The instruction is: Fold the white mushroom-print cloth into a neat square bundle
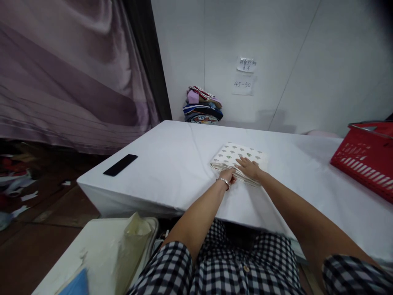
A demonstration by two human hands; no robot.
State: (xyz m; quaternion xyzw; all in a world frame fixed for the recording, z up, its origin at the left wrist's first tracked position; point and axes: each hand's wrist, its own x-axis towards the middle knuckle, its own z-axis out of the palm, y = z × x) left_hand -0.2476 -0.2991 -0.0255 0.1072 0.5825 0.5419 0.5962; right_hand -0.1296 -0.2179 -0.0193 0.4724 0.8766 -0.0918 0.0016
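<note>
A folded white cloth [225,155] with small grey and green printed motifs lies on the white-covered table [172,164]. Its layers show along the near edge. My left hand [229,175], with a bracelet at the wrist, is at that near edge, its fingers curled round the layers. Flat on top of the cloth rests my right hand [248,167], fingers spread, just right of my left. What the cloth is when unfolded cannot be made out.
A black flat slab [120,164] lies on the table's left. At the right stands a red plastic basket [365,157]. A stack of folded fabrics [203,107] is by the wall. Below left is a pale surface [95,241] with a plastic bag; a curtain [76,73] hangs behind.
</note>
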